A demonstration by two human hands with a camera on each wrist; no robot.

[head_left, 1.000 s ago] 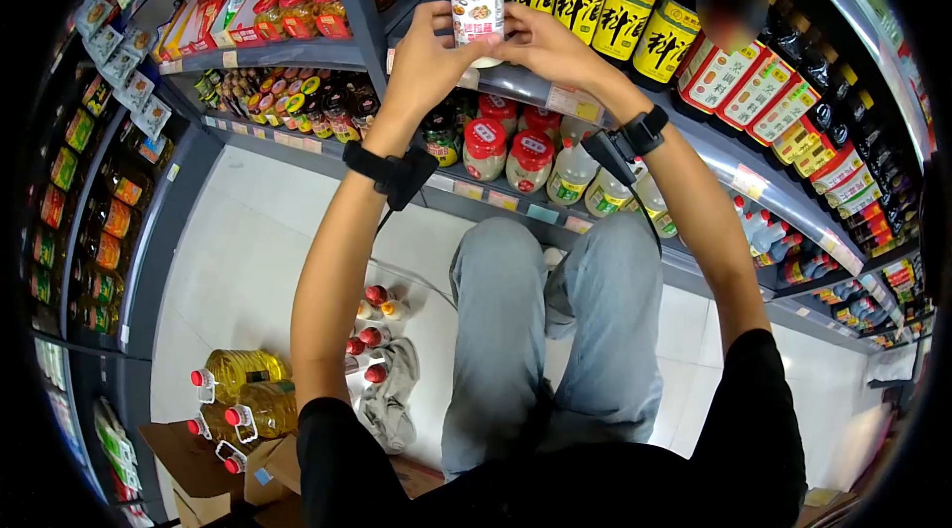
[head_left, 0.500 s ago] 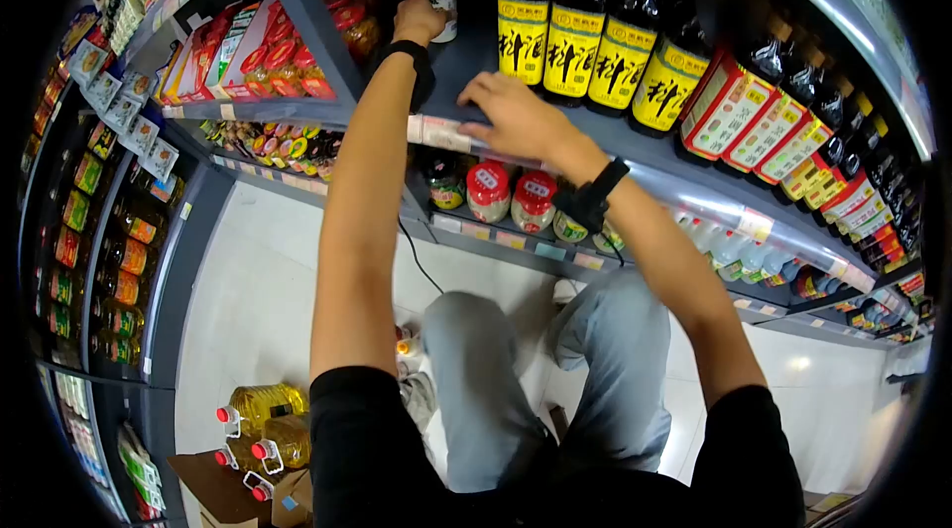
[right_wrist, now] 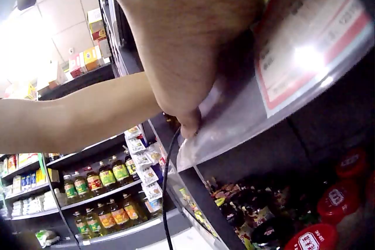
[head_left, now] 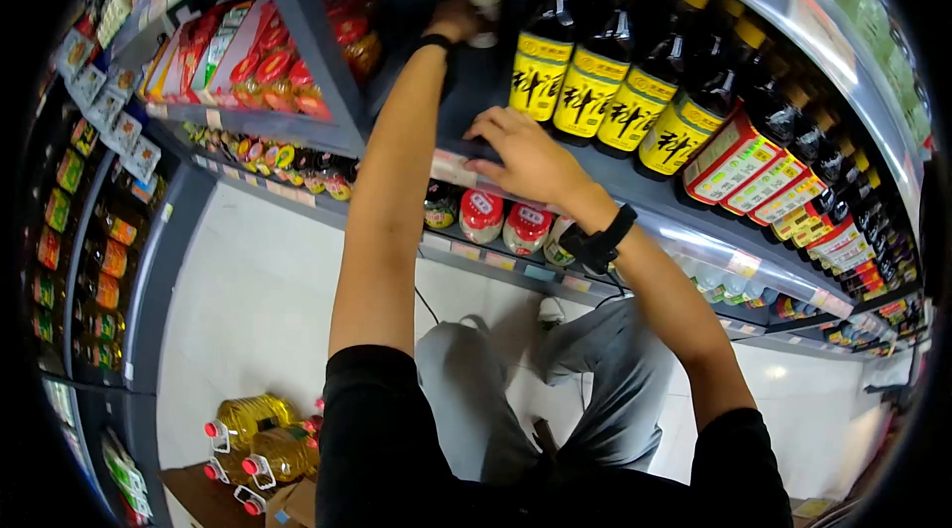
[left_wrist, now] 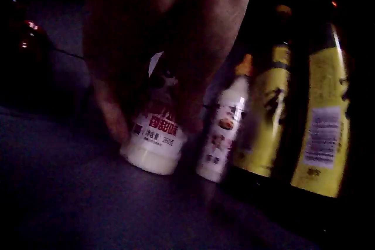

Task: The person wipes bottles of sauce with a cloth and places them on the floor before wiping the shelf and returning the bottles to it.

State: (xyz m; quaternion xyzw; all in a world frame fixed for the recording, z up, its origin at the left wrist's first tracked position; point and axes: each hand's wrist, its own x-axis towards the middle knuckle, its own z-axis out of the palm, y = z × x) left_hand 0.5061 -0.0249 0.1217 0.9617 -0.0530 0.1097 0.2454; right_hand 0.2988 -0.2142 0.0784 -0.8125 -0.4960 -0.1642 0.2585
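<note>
My left hand (head_left: 456, 20) reaches deep onto the dark shelf. In the left wrist view its fingers grip a white salad dressing bottle (left_wrist: 153, 150), whose base is close over the shelf board; the hand hides its upper part. Just right of it stands another white dressing bottle (left_wrist: 225, 124) with an orange cap, also visible in the head view. My right hand (head_left: 531, 153) holds nothing, its fingers loosely bent over the shelf's front edge. In the right wrist view the thumb (right_wrist: 190, 126) is right at the clear price strip (right_wrist: 234, 118).
Cooking wine bottles (head_left: 540, 77) with yellow labels stand right of the dressing. A grey upright panel (head_left: 317, 42) bounds the shelf on the left. Red-lidded jars (head_left: 481, 216) sit one shelf below. Oil jugs (head_left: 283, 454) stand on the floor at lower left.
A second ago both hands held a dressing bottle at the shelf front. Since then the right hand has let go and drawn back, while the left has gone deep into the shelf.
</note>
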